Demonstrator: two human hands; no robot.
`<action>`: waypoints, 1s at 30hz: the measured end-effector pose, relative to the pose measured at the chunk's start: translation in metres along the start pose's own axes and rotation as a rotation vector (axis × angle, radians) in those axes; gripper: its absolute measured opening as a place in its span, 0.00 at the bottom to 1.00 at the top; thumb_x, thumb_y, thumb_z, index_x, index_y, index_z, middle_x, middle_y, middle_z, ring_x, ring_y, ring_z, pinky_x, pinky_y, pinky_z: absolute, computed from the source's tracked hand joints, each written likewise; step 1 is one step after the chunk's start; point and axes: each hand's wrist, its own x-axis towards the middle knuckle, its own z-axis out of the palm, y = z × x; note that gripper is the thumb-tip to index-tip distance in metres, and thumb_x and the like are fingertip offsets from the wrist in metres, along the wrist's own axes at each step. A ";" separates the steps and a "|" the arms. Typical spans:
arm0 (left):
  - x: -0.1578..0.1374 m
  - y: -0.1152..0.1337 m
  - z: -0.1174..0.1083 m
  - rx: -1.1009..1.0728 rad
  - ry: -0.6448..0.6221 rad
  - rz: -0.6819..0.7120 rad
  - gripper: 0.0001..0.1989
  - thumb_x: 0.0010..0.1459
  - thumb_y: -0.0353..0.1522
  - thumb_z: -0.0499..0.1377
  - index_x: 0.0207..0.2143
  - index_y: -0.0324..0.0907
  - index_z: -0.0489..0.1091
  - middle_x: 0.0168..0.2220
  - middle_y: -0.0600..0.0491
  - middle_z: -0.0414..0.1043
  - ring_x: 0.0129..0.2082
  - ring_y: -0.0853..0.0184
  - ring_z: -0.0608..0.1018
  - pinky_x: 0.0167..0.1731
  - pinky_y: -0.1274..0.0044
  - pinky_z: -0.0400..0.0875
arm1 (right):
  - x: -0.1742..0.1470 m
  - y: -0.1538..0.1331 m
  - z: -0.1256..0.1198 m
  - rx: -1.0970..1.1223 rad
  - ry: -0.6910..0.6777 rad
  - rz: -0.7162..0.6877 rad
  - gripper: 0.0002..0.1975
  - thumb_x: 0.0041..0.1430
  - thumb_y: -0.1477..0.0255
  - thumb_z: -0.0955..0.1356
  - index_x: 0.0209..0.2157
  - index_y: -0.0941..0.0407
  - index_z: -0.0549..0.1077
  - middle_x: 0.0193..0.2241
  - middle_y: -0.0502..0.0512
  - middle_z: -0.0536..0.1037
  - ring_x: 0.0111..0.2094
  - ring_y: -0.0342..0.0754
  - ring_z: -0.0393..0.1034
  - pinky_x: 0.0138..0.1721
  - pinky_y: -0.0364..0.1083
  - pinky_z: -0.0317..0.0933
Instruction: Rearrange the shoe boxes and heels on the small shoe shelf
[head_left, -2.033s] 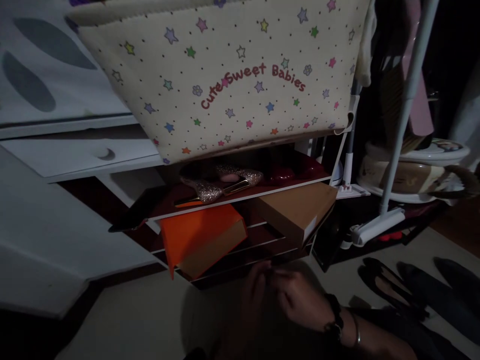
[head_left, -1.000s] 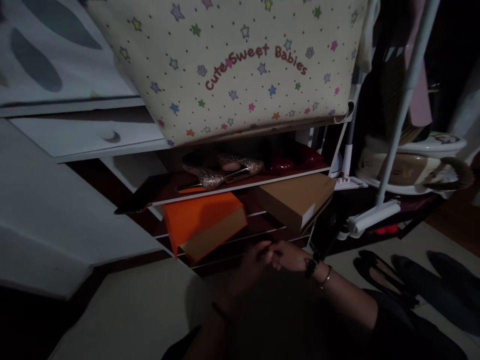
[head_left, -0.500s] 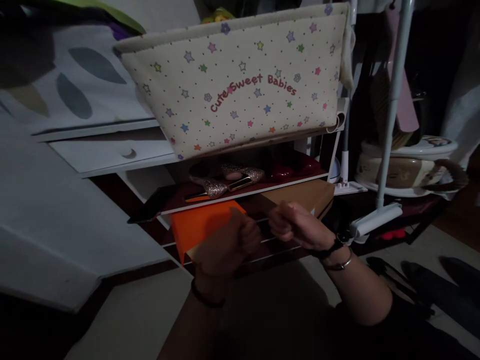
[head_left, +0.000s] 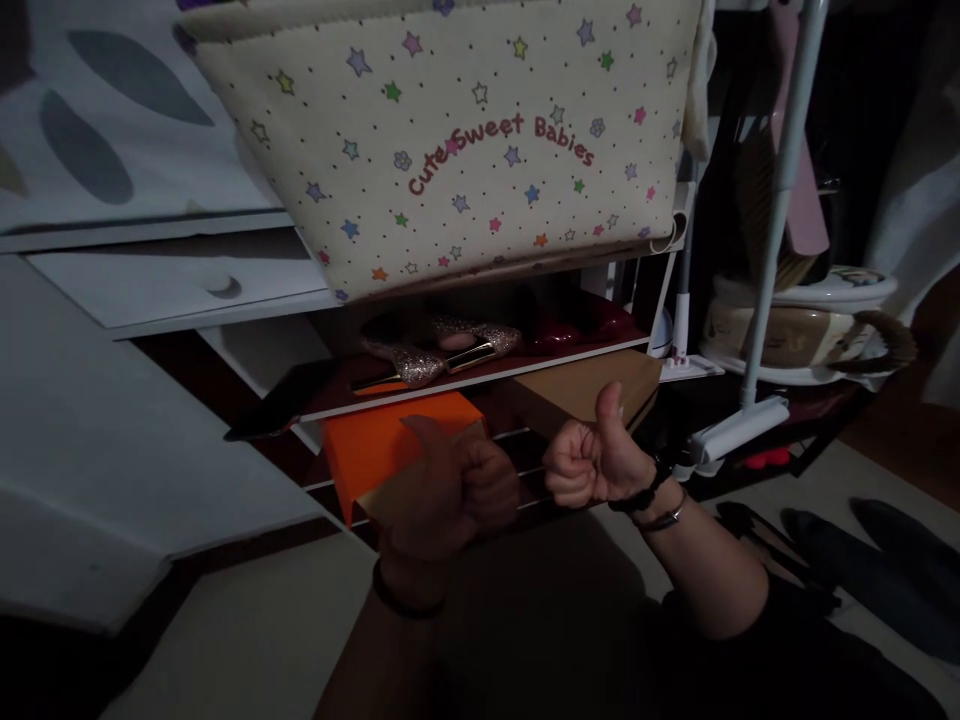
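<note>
My left hand [head_left: 454, 485] is curled into a fist with its thumb raised, in front of an orange box [head_left: 397, 430] on the lower shelf. Facing it across a small gap, my right hand [head_left: 596, 455] makes the same thumb-up fist before a brown cardboard box [head_left: 585, 385]. Neither hand shows anything in its fingers, and the two do not touch. Just above them, glittery shoes [head_left: 420, 362] and dark red shoes [head_left: 559, 335] stand on a shoe rack shelf [head_left: 487, 380].
Over the rack sits a cream fabric basket [head_left: 487, 150] printed with stars. A white drawer [head_left: 180, 285] is at the left. On the right are a grey-handled squeegee mop [head_left: 739, 425], a pink brush [head_left: 802, 190] and a brown-and-white pot [head_left: 787, 335]. Dark shoes [head_left: 862, 570] lie on the floor.
Both thumbs have lifted from the closed fists and now point up. The view has shifted, so the basket and shelves sit higher and slightly left.
</note>
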 end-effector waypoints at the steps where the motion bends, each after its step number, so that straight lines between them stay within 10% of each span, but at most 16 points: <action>1: -0.001 -0.001 0.000 0.004 0.009 -0.002 0.41 0.45 0.74 0.34 0.16 0.45 0.44 0.14 0.63 0.37 0.13 0.79 0.44 0.13 0.82 0.41 | 0.000 0.000 0.000 -0.008 0.010 0.009 0.44 0.43 0.25 0.44 0.16 0.53 0.53 0.13 0.39 0.48 0.13 0.33 0.37 0.13 0.39 0.34; 30: -0.008 -0.007 -0.006 0.000 -0.032 0.009 0.41 0.42 0.74 0.36 0.17 0.46 0.43 0.14 0.64 0.37 0.13 0.79 0.44 0.14 0.81 0.40 | -0.004 -0.003 0.005 -0.041 0.068 -0.007 0.43 0.48 0.26 0.45 0.16 0.52 0.54 0.12 0.38 0.47 0.13 0.35 0.37 0.14 0.40 0.33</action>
